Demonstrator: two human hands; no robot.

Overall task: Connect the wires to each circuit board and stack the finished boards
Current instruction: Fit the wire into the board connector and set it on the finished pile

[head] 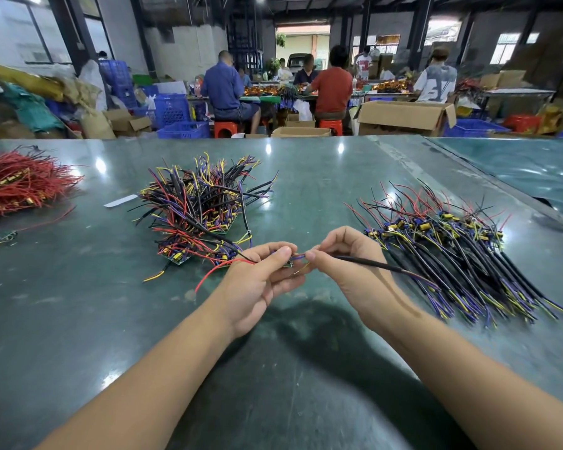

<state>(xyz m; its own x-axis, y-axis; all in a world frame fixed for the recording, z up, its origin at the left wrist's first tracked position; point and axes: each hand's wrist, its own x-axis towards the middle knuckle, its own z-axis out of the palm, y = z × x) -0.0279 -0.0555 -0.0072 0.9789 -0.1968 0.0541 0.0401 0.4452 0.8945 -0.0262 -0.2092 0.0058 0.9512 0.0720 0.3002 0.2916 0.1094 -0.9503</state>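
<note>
A large workshop with grey walls is stretching behind a wide, glossy dark green worktable [306, 177]. At least five people are sitting or standing at distant benches, among blue plastic crates [173, 108], three orange stools [225, 128] and open brown cardboard boxes [406, 116]; their work is too far off to make out.

Two bare forearms are reaching in from the bottom edge. The left hand [257, 280] is curling its fingers round a small green circuit board [288, 264], which is mostly hidden behind the thumb and fingers. A thin red wire [215, 274] is trailing from that hand down to the table. The right hand [345, 254] is pinching the short purple wire ends [298, 255] of a black sleeved cable [380, 265] between thumb and forefinger, just beside the board. The two hands are almost touching, held above the table near its middle.

Three heaps are lying on the table. A tangled pile of wired boards [202, 203] with black, red, yellow and purple leads is sitting ahead of the left hand. A fanned row of black cables with blue and yellow parts [452, 248] is lying to the right. A bundle of red wires [17, 186] is being cut off by the left edge. Individual pieces in each heap are too tangled to count. A white paper strip [121, 201] is lying between the red bundle and the tangled pile.
</note>
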